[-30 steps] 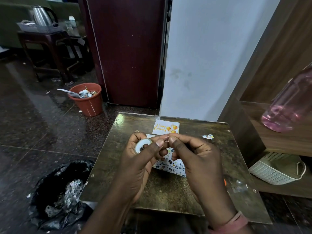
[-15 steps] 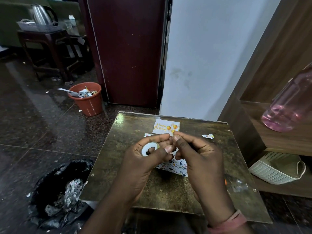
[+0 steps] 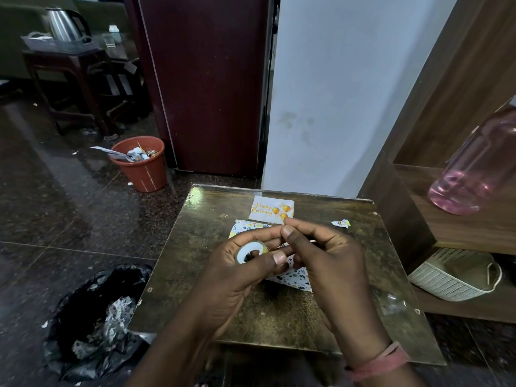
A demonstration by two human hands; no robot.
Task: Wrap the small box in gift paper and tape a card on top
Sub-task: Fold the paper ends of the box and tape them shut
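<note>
- Table [image 3: 223, 317] is showing a worn, glossy top.
- Card [image 3: 272, 209] is looking like matt paper.
- Floor [image 3: 69, 219] is gleaming as polished stone.
- Kettle [image 3: 62, 23] is shining as metal.

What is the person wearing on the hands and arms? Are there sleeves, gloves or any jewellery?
Both forearms are bare as far as the picture shows; no sleeves are in view. The left hand and the right hand have no gloves and no rings that I can see. On the right wrist sits a soft pink band, wound round more than once. The fingernails look short and unpainted.
</note>
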